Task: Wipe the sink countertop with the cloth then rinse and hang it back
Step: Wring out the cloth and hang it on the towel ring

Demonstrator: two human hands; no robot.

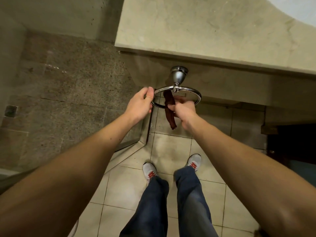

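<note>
A chrome towel ring (196,94) hangs from a chrome mount (178,75) on the front face of the vanity, below the beige stone countertop (196,28). A dark red-brown cloth (170,115) is draped through the ring and hangs down in a narrow strip. My left hand (141,106) pinches the left side of the ring between thumb and fingers. My right hand (183,110) is closed around the cloth just below the ring. The white sink basin (302,9) shows only at the top right corner.
A glass shower enclosure with a speckled stone floor (59,86) fills the left side; its metal edge (148,127) stands just left of the ring. Beige floor tiles (172,147), my jeans and grey shoes with red laces (149,171) are below. A dark opening (290,142) lies under the vanity at right.
</note>
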